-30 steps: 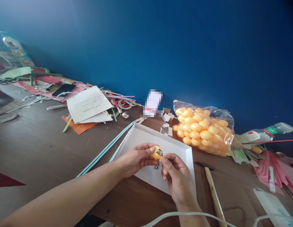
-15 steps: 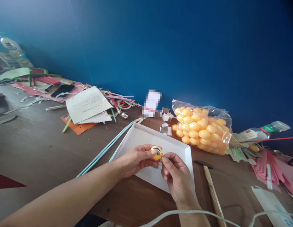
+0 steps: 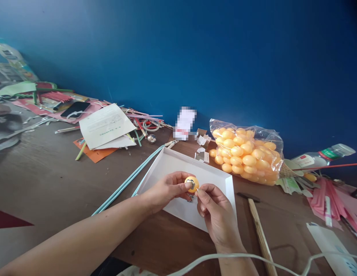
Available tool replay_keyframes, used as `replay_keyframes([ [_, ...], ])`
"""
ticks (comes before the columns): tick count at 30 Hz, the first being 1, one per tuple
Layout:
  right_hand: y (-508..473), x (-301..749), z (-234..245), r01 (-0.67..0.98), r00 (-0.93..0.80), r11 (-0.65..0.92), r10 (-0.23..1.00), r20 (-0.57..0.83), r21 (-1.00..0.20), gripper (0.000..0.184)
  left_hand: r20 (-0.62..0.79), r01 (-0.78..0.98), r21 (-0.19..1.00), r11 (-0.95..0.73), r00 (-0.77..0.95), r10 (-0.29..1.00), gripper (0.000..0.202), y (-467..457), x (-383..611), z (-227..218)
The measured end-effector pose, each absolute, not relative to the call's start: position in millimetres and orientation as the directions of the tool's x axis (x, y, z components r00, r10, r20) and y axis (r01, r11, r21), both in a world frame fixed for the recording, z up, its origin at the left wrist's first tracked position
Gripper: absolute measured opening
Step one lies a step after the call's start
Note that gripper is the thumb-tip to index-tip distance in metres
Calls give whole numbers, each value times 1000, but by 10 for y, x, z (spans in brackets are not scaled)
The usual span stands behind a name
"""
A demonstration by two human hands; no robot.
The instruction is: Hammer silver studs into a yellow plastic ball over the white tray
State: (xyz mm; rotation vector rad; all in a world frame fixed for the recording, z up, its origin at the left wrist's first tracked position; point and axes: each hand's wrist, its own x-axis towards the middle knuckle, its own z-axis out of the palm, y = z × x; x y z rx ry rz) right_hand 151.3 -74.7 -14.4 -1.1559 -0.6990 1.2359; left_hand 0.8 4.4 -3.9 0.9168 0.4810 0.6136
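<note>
Deep blue wall (image 3: 178,57) rises behind the brown table (image 3: 66,195), where we hold both hands over the near side of a white tray (image 3: 175,163). Our left hand (image 3: 167,191) keeps a yellow ball (image 3: 194,179) in its grip, thumb against the silver piece (image 3: 192,184) on its face. Our right hand (image 3: 215,203), just right of the ball, has its grip pinched on something too tiny for us to make out.

One second ago the silver piece stood clear to the right of our left thumb; now the thumb covers part of it. Silver bits (image 3: 190,198) below, plain over the tray then, are now mostly behind our left fingers. We see the bag of yellow balls (image 3: 244,155) at far right and the hammer (image 3: 260,234) at near right lying as before.
</note>
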Motion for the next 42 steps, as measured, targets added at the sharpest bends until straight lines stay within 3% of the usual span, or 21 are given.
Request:
replay_keyframes([
  [6,-744,1511,-133,-331,251,-77,954,-166,-940,15,-99,-245,893,377,710,697,31,44,4,-53],
  [42,-770,1514,-125,-363,212,-98,960,-185,-927,17,-124,-217,903,370,694,710,37,29,5,16],
])
